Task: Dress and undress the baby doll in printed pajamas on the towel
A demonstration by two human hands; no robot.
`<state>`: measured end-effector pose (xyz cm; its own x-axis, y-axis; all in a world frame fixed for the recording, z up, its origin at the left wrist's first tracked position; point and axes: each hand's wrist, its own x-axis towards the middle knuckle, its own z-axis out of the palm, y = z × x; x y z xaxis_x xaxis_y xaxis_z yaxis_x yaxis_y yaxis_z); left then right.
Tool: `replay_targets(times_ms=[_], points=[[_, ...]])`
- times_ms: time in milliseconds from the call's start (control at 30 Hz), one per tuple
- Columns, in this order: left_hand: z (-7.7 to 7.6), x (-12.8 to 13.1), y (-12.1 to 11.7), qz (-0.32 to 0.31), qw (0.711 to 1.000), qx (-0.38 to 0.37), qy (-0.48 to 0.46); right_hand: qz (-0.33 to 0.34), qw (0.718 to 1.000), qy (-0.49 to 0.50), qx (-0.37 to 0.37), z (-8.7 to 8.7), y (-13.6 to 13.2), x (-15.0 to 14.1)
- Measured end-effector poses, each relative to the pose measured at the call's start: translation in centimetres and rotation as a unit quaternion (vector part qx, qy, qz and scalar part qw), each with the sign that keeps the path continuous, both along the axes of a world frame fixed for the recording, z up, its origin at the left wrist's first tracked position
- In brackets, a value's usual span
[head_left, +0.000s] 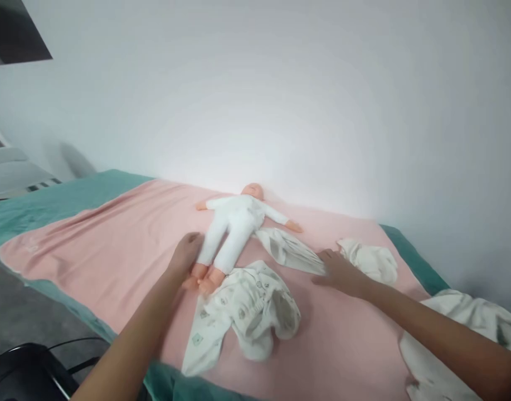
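A baby doll (237,220) in a white suit lies on its back on a pink sheet (113,245), head toward the wall. My left hand (186,257) rests beside the doll's lower legs and feet, fingers curled near them. My right hand (341,273) lies on the sheet, its fingers closed on the end of a patterned white cloth (286,249) that stretches toward the doll's body. A patterned white baby garment (247,309) lies crumpled just below the doll's feet.
A small white cloth (372,260) sits to the right of my right hand. More white fabric (464,323) lies at the right edge. The pink sheet covers a teal bed (50,200) against a white wall. A dark object (25,370) stands at bottom left.
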<state>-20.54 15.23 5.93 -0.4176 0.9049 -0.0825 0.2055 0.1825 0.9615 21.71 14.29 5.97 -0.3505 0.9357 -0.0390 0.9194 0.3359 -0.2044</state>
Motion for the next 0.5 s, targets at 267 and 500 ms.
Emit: replay_targets(times_ms=[267,500], points=[[0.2,11.1,-12.0,-0.282,0.907,0.114,0.292,-0.112,0.989,0.046,0.08,-0.9,1.7,-1.3],[-1.3,12.9,-13.6,-0.299,0.865,0.034,0.402,-0.15,0.973,0.16,0.073,4.9,-1.0,2.2]])
